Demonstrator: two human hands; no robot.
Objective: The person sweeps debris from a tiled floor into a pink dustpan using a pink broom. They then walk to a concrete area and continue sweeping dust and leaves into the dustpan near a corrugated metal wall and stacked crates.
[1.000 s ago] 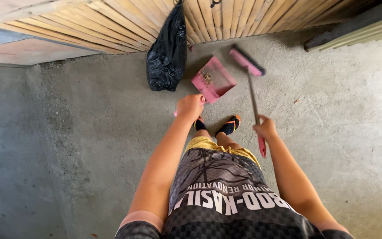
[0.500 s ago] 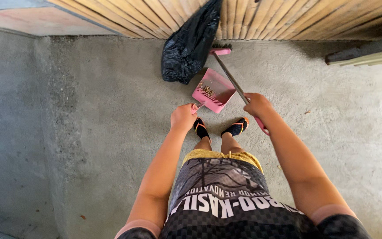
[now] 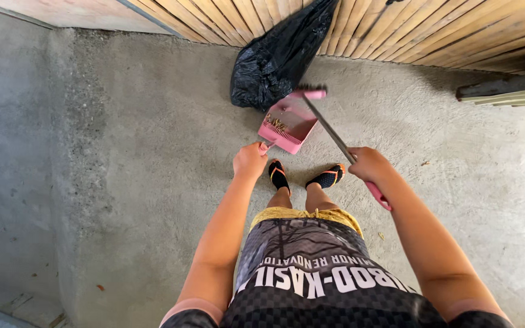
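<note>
Sweeping step underway: left hand (image 3: 250, 161) clenched on pink dustpan (image 3: 288, 126) handle; dustpan on floor just before black bag (image 3: 277, 58). Right hand (image 3: 369, 164) gripped broom (image 3: 334, 136), head at dustpan's far edge. Next move likely needed dustpan held steady.

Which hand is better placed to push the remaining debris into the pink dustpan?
Right, probably. The right hand grips the broom, whose head sits at the dustpan mouth. The left hand only steadies the dustpan by its handle.
</note>
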